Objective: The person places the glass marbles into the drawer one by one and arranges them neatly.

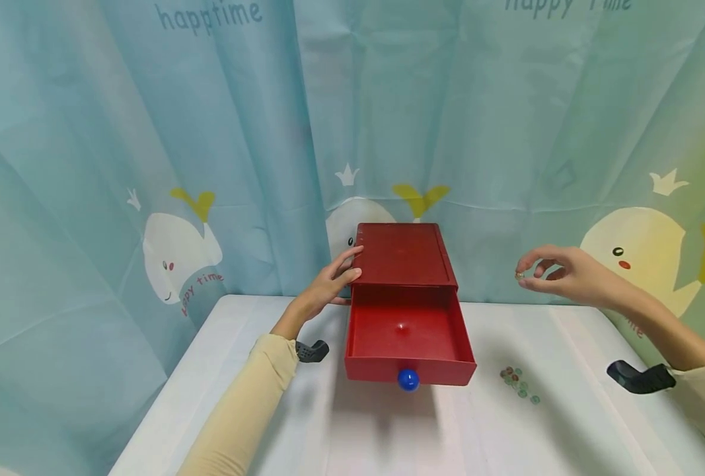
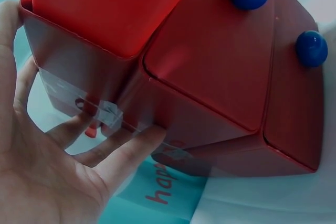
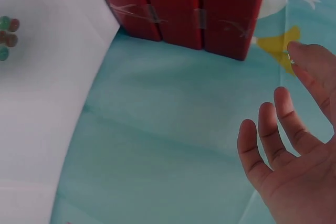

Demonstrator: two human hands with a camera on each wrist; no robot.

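Small glass bead (image 1: 519, 275) pinched in my right hand (image 1: 557, 274) raised beside the red wooden drawer box (image 1: 404, 254), my left hand (image 1: 328, 285) flat against its side (fingers straight), top drawer (image 1: 408, 337) pulled out over the white counter (image 1: 566, 430), more beads (image 1: 520, 384) lying loose.

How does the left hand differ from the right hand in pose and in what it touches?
The left hand rests with straight fingers against the side of the red wooden drawer box; the right hand is raised beside the box and touches no part of it. The right hand pinches a small bead; the left hand holds nothing. Both wear cream sleeves.
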